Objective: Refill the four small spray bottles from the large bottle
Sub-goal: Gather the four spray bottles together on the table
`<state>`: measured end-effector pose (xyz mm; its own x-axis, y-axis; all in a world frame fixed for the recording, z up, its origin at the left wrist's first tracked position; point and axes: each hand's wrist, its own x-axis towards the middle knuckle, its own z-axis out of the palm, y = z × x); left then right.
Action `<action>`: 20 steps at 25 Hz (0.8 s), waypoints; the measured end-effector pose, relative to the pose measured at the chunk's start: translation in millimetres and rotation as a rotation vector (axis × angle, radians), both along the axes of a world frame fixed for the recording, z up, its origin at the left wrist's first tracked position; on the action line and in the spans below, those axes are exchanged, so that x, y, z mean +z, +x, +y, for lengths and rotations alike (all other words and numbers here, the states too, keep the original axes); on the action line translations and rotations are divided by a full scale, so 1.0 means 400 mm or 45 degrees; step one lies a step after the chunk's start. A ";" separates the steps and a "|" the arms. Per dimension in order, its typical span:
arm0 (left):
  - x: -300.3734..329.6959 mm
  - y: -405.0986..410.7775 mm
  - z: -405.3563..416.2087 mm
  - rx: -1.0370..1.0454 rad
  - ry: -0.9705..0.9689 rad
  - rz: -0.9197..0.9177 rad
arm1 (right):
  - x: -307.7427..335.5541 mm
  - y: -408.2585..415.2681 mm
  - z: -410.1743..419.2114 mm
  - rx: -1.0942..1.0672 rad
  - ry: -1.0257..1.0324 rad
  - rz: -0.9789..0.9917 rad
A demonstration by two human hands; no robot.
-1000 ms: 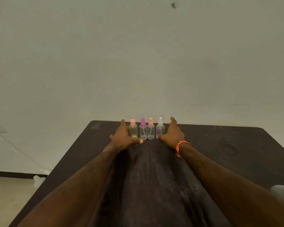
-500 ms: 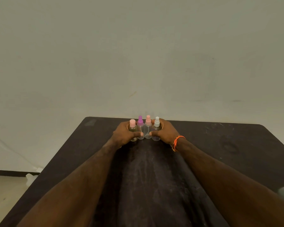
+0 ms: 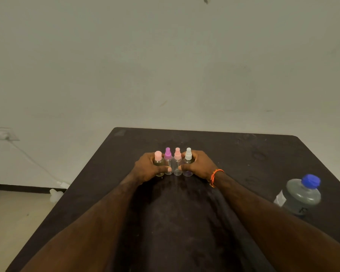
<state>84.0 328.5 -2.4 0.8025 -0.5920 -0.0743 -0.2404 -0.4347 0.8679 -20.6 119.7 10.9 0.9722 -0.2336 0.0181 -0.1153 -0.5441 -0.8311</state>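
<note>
Blue-capped large bottle (image 3: 302, 195), dark table (image 3: 243, 154)

Four small clear plastic spray bottles (image 3: 173, 163), capped from left to right in pale pink, purple, pink and white, stand upright, pressed side by side in a row mid-scene, while a large grey translucent bottle with a blue screw cap (image 3: 302, 194) stands near right.

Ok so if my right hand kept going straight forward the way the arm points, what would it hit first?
Your right hand already grips the white-capped bottle at the row's right end. Past it the dark table looks bare up to its far edge, then the wall, though depth is hard to judge.
</note>
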 end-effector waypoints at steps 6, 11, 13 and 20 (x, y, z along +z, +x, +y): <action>-0.001 -0.170 0.120 -0.049 0.064 -0.005 | 0.005 -0.175 0.094 0.100 -0.065 0.054; -0.002 -0.280 0.187 -0.035 0.086 -0.058 | -0.007 -0.271 0.153 0.116 -0.042 0.049; -0.001 -0.309 0.200 -0.004 0.076 -0.086 | -0.010 -0.288 0.172 0.110 -0.042 0.044; -0.016 -0.317 0.216 0.072 0.159 -0.200 | -0.015 -0.309 0.190 0.044 -0.102 0.017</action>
<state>-42.8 414.9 -8.7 0.8419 -0.5394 -0.0154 -0.3406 -0.5533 0.7602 -144.2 195.5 4.9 0.9799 -0.1981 0.0221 -0.1062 -0.6123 -0.7834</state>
